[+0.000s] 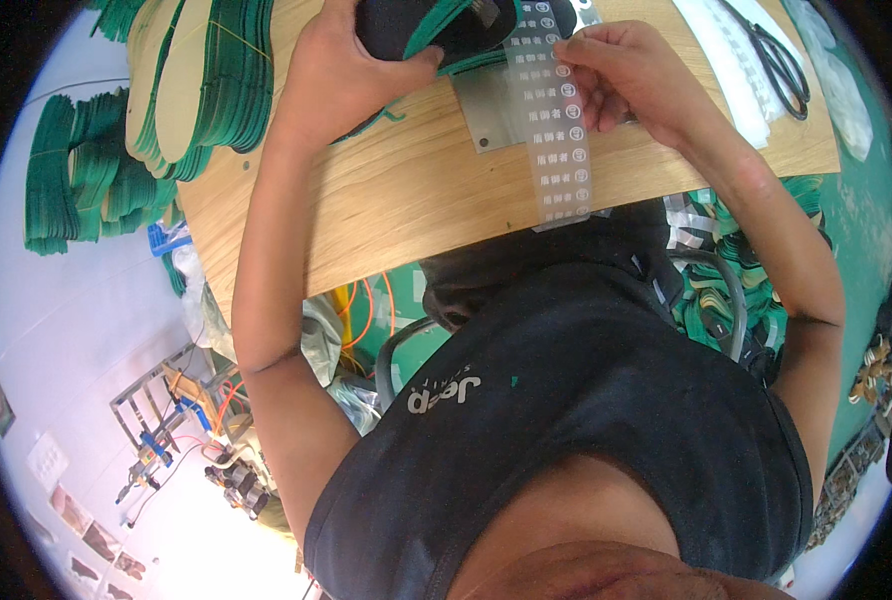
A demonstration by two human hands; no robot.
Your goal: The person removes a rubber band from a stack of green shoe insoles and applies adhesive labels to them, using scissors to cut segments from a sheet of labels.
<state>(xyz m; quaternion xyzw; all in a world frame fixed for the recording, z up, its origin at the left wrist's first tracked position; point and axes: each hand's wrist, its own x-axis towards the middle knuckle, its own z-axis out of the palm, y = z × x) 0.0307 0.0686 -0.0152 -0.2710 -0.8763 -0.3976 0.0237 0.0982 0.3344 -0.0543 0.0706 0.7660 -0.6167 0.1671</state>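
At the far edge of the view, my left hand (341, 85) is closed on a black insole (384, 28) with green edges; its thumb presses along the near side. My right hand (631, 80) pinches the right edge of a clear strip (556, 150) printed with rows of white marks. This strip runs beside the insole and hangs over the table's near edge. Beneath the strip and insole lies a flat metal plate (484, 115), partly covered. The far end of the insole is cut off by the frame.
Tied stacks of green-edged insoles (236, 85) stand on the left of the wooden table (386, 210), with further bundles (51, 180) beyond. White sheets (716, 60) and black-handled scissors (781, 80) lie at the right. A pile of insoles (731, 285) sits below the table.
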